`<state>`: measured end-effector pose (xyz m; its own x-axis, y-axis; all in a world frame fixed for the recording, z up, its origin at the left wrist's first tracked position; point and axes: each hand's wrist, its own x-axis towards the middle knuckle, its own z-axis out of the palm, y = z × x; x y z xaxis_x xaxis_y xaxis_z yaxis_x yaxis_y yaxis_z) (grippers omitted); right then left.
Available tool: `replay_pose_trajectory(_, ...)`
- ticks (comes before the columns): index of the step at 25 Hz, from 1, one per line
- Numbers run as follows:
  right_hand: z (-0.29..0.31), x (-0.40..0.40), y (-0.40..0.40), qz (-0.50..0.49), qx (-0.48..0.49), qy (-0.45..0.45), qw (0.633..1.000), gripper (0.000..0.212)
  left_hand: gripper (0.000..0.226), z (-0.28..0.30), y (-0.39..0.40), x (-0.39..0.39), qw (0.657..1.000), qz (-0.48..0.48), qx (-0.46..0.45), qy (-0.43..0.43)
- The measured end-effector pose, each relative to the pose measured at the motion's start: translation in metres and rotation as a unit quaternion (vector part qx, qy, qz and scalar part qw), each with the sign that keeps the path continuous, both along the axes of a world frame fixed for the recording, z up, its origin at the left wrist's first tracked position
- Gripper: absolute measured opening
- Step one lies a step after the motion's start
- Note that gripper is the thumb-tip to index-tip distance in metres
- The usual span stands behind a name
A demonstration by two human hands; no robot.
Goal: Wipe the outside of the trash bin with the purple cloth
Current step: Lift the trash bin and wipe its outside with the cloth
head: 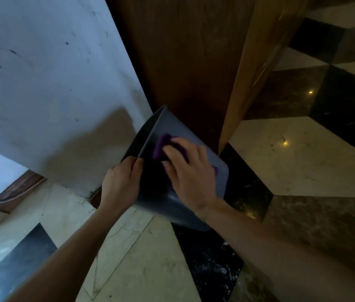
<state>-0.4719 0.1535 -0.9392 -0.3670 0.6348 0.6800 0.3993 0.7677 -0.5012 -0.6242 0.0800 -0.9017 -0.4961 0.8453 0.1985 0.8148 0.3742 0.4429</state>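
Note:
A dark grey trash bin [150, 199] is tipped on its side above the floor, its open mouth turned to the left toward the wall. My left hand [121, 182] grips the bin's rim at the near corner of the mouth. My right hand [188, 171] lies flat on the bin's upturned side, pressing the purple cloth [161, 147] against it. Most of the cloth is hidden under my fingers; purple shows beyond the fingertips and at the right edge of the hand.
A white, scuffed wall [41, 83] stands at the left. A dark wooden panel [183, 62] and a lighter wooden door edge [252, 68] rise right behind the bin. The floor [303, 160] is polished marble in cream, brown and black tiles.

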Motion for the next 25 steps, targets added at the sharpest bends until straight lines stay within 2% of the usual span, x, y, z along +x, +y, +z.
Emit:
replay_pose_trajectory(3, 0.007, -0.040, -0.011, 0.025, -0.015, -0.001, 1.000, 0.031, 0.037, -0.002, -0.006, 0.005, 0.997, 0.018, -0.002, -0.080)
replay_pose_trajectory(7, -0.026, -0.046, -0.027, 0.040, -0.099, -0.085, 0.991, 0.042, 0.029, -0.006, -0.020, 0.003, 0.978, 0.037, 0.047, -0.200)
replay_pose_trajectory(10, -0.046, -0.047, -0.029, 0.058, -0.117, -0.116, 0.985, 0.048, 0.029, -0.010, -0.028, 0.001, 0.978, 0.043, 0.043, -0.201)
replay_pose_trajectory(15, -0.065, -0.031, -0.010, 0.046, -0.152, -0.136, 0.978, 0.045, 0.036, -0.008, -0.029, -0.002, 0.973, 0.099, 0.021, -0.208)
replay_pose_trajectory(21, -0.104, 0.024, 0.027, -0.043, -0.222, -0.219, 0.949, 0.047, 0.034, -0.001, -0.029, -0.004, 0.957, 0.135, -0.021, -0.255)
replay_pose_trajectory(25, -0.125, 0.053, 0.027, -0.111, -0.300, -0.216, 0.923, 0.049, 0.031, 0.003, -0.016, -0.005, 0.941, 0.143, -0.090, -0.292)
